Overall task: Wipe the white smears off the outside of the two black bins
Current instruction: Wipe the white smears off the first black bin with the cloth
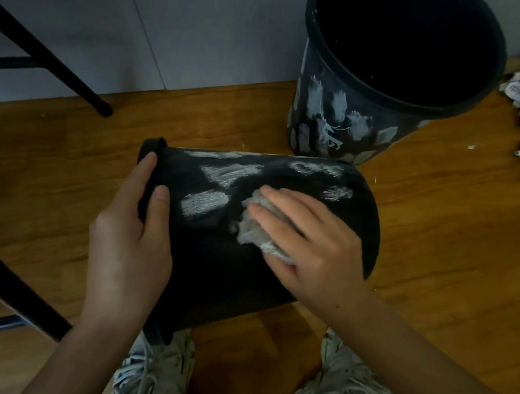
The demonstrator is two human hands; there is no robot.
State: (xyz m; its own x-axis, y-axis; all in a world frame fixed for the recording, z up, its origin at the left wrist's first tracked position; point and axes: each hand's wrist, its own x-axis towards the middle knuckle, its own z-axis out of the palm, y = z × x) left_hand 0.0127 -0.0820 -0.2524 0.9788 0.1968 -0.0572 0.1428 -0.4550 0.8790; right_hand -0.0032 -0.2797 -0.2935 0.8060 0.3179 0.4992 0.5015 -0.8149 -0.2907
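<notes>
Lying on its side on the wooden floor, the near bin is steadied at its rim by the gripping left hand so the right hand can press a crumpled rag flat-fingered toward its white smears, while the second bin stands upright just beyond, streaked

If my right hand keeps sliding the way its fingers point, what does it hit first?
Most likely the white smear just past the cloth on the lying bin. The right hand points up and left along the bin's side; beyond that smear lies the left hand at the rim.
</notes>
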